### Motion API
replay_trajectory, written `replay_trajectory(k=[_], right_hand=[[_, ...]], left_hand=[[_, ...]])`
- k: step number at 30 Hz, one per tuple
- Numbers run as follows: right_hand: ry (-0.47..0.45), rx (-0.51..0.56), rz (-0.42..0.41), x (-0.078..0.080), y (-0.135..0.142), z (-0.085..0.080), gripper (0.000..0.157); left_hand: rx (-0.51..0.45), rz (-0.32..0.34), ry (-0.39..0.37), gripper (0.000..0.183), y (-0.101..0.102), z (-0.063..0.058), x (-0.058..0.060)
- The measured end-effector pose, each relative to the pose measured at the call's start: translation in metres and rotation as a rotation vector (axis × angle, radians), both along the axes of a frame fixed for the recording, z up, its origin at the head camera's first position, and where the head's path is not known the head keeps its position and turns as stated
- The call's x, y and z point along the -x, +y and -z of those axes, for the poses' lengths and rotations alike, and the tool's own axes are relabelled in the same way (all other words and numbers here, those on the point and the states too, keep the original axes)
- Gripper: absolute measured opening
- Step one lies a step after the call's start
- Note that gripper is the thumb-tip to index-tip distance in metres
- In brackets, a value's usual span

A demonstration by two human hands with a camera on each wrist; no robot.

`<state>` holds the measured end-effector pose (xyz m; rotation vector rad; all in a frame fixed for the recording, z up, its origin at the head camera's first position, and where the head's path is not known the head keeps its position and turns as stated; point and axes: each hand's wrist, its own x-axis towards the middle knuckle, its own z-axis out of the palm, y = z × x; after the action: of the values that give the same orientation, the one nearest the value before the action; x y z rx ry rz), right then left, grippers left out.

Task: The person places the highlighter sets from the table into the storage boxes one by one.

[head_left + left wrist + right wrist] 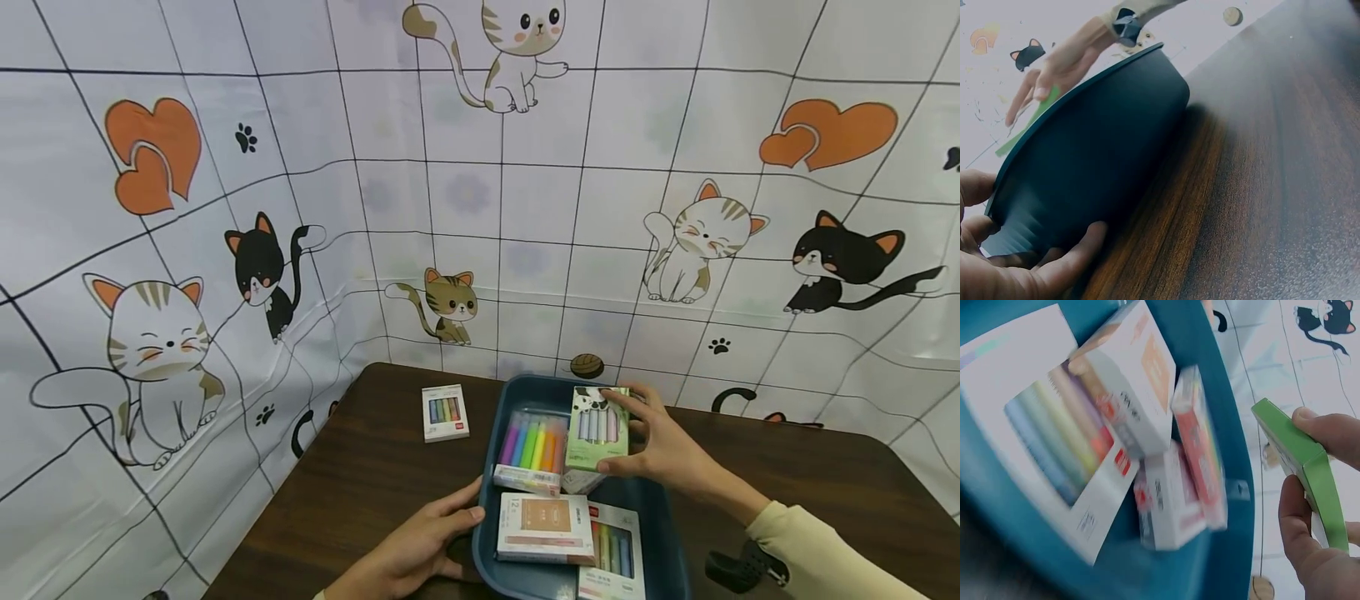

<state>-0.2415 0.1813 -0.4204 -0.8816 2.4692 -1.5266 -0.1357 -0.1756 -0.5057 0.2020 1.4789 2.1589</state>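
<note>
My right hand point(660, 437) holds a green and white box point(597, 425) by its sides, with pastel sticks pictured on its front. In the right wrist view, thumb and fingers pinch this green box point(1300, 459) above the bin. My left hand point(420, 533) grips the left side of the blue plastic bin point(487, 533); the left wrist view has its fingertips at the rim of the bin point(1085, 144). Inside lie a clear pack of bright markers point(532, 450), a white box with a tan panel point(543, 529) and a white box with a colour window point(618, 550).
A small white box point(446, 412) with coloured sticks on its front lies on the dark wooden table point(360, 475), left of the bin. Behind the table hangs a white cat-print sheet point(465, 200). A dark watch-like band point(742, 567) is by the right sleeve.
</note>
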Motion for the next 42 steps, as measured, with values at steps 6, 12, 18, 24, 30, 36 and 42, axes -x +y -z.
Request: replay_trajectory(k=[6,12,18,24,30,36,42], right_hand=[[0.027,-0.067,-0.005,0.004,-0.022,0.001,0.097],[0.031,-0.081,-0.020,0.004,-0.043,0.002,0.099],[0.023,-0.088,-0.010,0.001,-0.061,0.002,0.104],[0.146,-0.351,-0.093,-0.009,-0.068,-0.005,0.105],[0.244,-0.460,-0.149,-0.014,-0.068,-0.018,0.099],[0.274,-0.480,-0.142,-0.012,-0.069,-0.019,0.099],[0.421,-0.534,-0.090,-0.007,-0.075,-0.015,0.104]], left_hand=[[-0.010,-0.001,0.002,0.066,0.003,0.001,0.000],[-0.023,0.006,0.010,0.065,0.005,0.002,0.001],[-0.029,0.015,0.018,0.066,0.005,0.000,0.002],[-0.031,0.033,0.020,0.065,0.003,-0.003,0.001],[-0.018,0.022,0.031,0.064,0.001,-0.004,0.001],[-0.015,0.021,0.030,0.066,-0.001,-0.003,0.000],[-0.025,0.030,0.029,0.065,-0.003,0.001,0.000]])
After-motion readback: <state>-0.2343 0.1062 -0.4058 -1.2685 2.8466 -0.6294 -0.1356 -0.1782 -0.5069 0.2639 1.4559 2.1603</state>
